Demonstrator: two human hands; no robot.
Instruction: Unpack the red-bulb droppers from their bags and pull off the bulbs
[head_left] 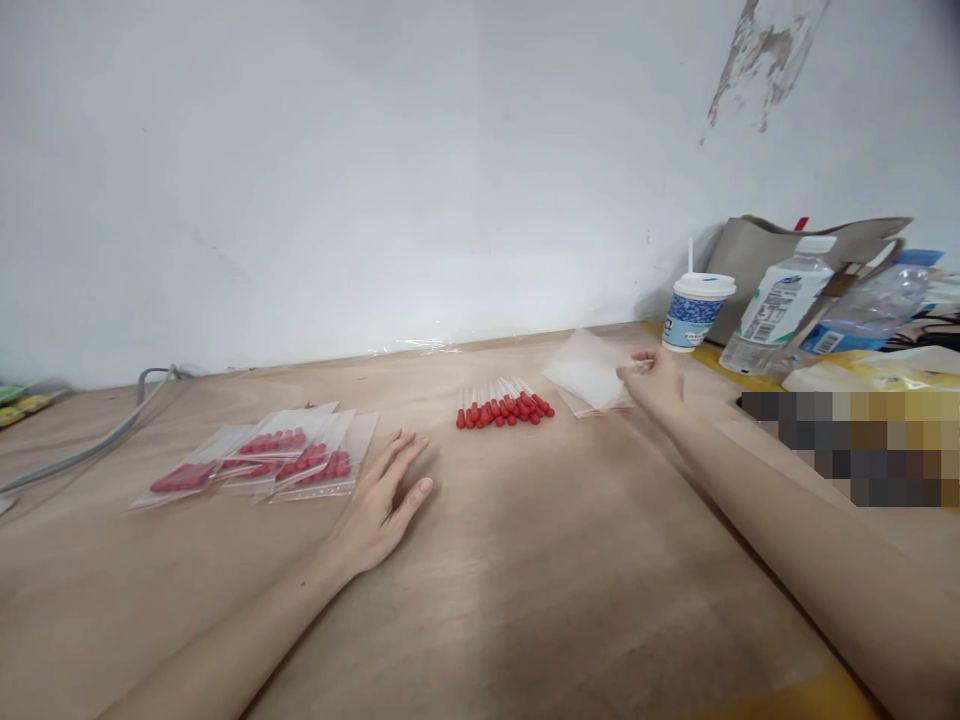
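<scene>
My left hand [382, 505] rests on the wooden tabletop with its fingers stretched out, holding nothing. Just left of it lie several clear zip bags [300, 462], overlapping, with red-tipped pieces inside. A bunch of thin white sticks with red bulb-shaped tips [506, 408] lies loose between my hands, tips toward me. To the right of the sticks is a stack of empty clear plastic bags [589, 375]. My right hand [654, 378] pinches at the right edge of this stack, its fingers closed on a bag; the exact grip is partly hidden.
At the back right stand a paper cup with a straw [697, 312], a labelled clear bottle [780, 310], another bottle [874, 305] and a grey-beige bag [739, 265]. A grey cable [90, 452] runs along the left. A white wall [375, 180] borders the table's back.
</scene>
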